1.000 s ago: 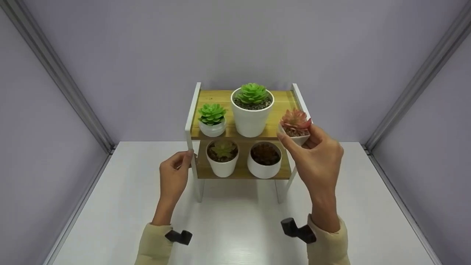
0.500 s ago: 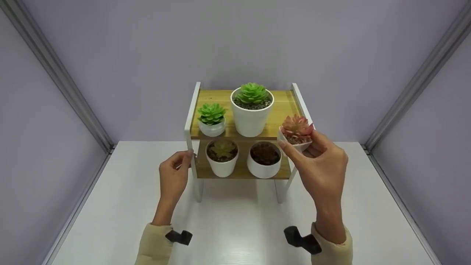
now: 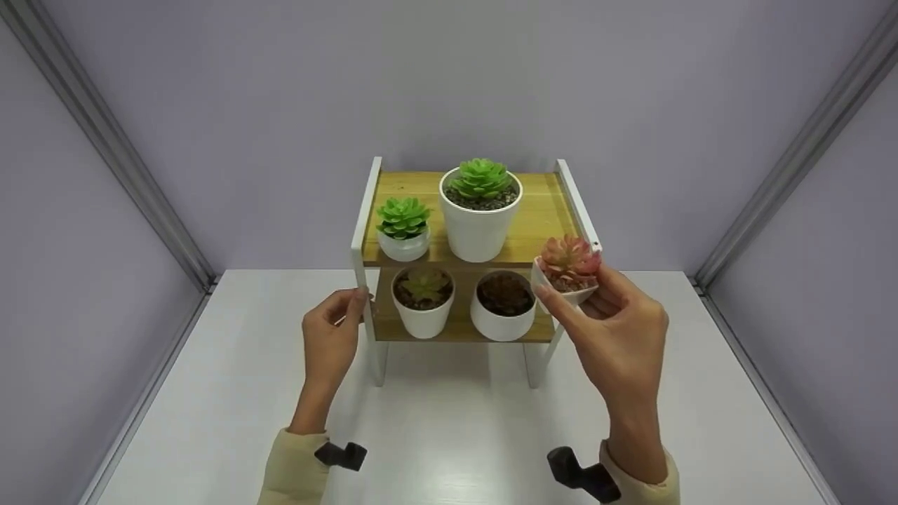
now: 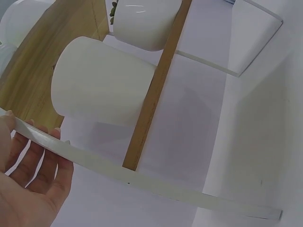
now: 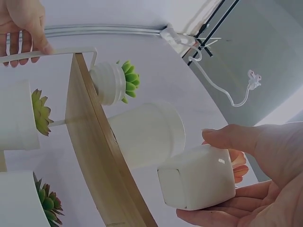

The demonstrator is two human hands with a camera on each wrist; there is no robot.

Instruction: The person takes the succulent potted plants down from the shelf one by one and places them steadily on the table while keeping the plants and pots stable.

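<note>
A pink succulent [image 3: 570, 261] in a small white squarish pot [image 5: 199, 177] is held between the thumb and fingers of my right hand [image 3: 624, 344]. It hangs in front of the right end of the plant shelf's top board [image 3: 547, 217]. My left hand [image 3: 333, 337] grips the shelf's white left post [image 4: 80, 156], thumb on one side and fingers on the other. On the top board stand a small potted green succulent [image 3: 403, 217] at the left and a larger one [image 3: 480, 210] in the middle.
Two white pots with darker succulents, one left [image 3: 424, 319] and one right [image 3: 504, 326], stand on the lower board [image 3: 463, 330]. The shelf stands on a white table [image 3: 449, 435] before a grey back wall [image 3: 463, 77]. Side panels with metal rails [image 3: 786, 147] flank it.
My right hand has drawn the pink succulent back toward me and slightly right, from the top board's front edge. My left hand stays on the post.
</note>
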